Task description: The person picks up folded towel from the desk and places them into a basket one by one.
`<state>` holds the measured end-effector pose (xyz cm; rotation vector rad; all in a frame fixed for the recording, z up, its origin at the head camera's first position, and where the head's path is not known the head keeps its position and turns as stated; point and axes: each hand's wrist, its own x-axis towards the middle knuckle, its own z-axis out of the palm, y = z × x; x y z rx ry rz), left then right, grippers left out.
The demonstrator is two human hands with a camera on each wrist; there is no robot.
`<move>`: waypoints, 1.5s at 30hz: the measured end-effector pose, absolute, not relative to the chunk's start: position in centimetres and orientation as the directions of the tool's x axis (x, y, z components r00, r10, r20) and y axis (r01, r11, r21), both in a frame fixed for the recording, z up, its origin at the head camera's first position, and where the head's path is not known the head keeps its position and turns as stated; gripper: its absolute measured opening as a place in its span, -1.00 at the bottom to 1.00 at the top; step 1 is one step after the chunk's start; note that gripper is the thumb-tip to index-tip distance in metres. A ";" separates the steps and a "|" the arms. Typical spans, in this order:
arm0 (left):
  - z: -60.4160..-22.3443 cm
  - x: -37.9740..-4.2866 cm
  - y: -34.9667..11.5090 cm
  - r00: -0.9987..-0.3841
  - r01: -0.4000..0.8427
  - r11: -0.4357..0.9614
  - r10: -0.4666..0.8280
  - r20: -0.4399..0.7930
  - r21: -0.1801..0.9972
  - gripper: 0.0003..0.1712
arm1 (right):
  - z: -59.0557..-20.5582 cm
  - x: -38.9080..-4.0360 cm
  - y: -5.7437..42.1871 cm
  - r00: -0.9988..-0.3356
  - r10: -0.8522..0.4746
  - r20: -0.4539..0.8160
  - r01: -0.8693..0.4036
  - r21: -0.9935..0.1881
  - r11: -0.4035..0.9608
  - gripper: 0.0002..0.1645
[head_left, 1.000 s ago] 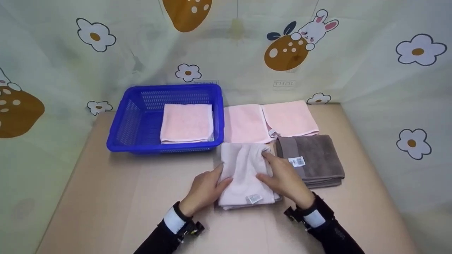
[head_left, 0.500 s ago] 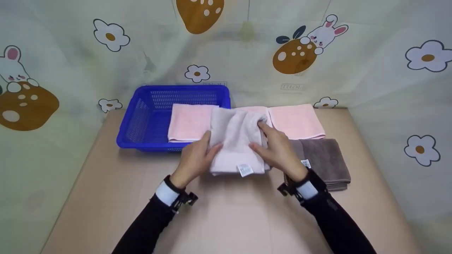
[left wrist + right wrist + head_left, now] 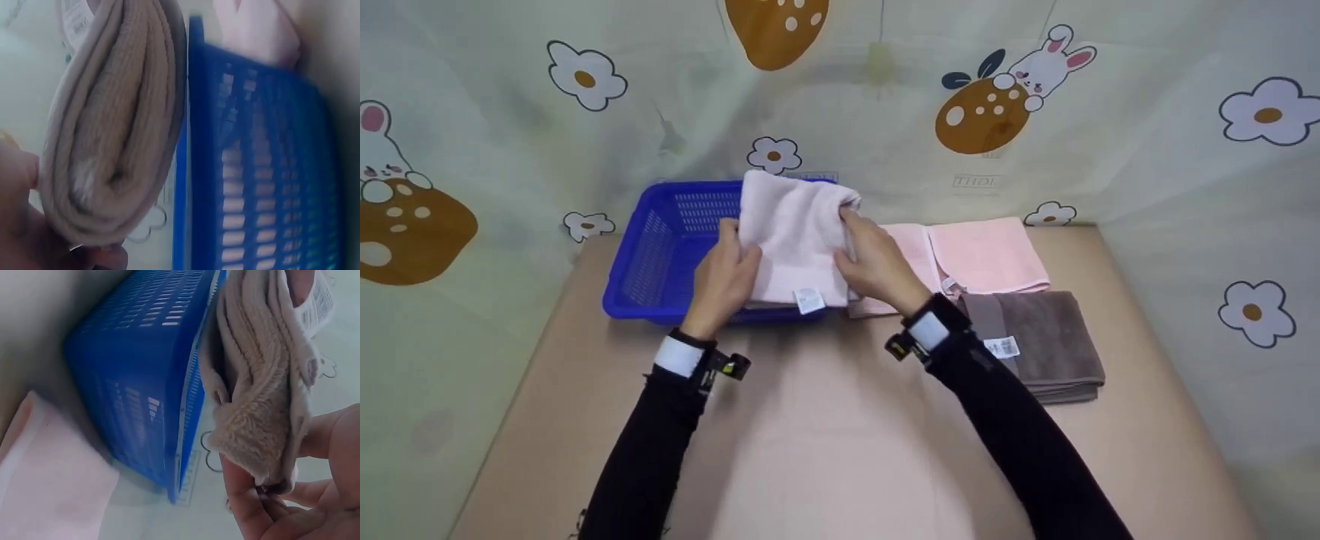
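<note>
The left hand (image 3: 725, 279) is pinching the left side of a folded pale towel (image 3: 796, 240), and the right hand (image 3: 879, 259) is gripping its right side. The hands are holding it up over the right part of the blue basket (image 3: 671, 262). Pink towels (image 3: 986, 255) are lying just right of the basket, and a folded grey towel (image 3: 1054, 337) is lying nearer, at the right

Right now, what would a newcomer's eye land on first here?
Probably the pale folded towel, held between the left hand and right hand above the rim of the bright blue basket. Next, perhaps the dark gray towel to the right, lying in front of the pink towels. Behind everything hangs a sheet printed with bunnies and flowers.
</note>
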<state>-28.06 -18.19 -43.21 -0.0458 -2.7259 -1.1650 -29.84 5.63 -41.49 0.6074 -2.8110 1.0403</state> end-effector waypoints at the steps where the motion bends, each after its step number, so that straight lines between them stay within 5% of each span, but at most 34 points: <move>1: -43.3 -28.4 -18.6 -0.983 0.091 0.677 -0.055 0.174 0.730 -0.56 | -41.6 -30.1 5.1 -0.917 -0.338 0.211 -0.394 -0.605 0.692 -0.21; 11: -45.3 -31.1 -20.1 -0.955 0.174 0.702 -0.049 0.291 0.690 -0.85 | -43.1 -33.1 1.6 -0.916 -0.333 0.222 -0.401 -0.529 0.748 -0.10; 21: -46.7 -32.2 -20.8 -0.994 0.031 0.783 -0.042 0.103 0.622 -0.53 | -45.3 -34.1 -0.4 -0.933 -0.333 0.136 -0.357 -0.453 0.817 -0.29; 35: -47.4 -32.5 -21.1 -0.998 -0.056 0.863 -0.041 -0.041 0.502 -0.47 | -47.2 -34.4 -2.0 -0.910 -0.372 0.183 -0.390 -0.070 0.918 -0.75; 45: -46.8 -32.1 -22.1 -0.988 -0.108 0.884 -0.046 -0.146 0.456 -0.34 | -47.6 -34.1 -2.7 -0.915 -0.370 0.163 -0.369 0.035 0.929 -0.63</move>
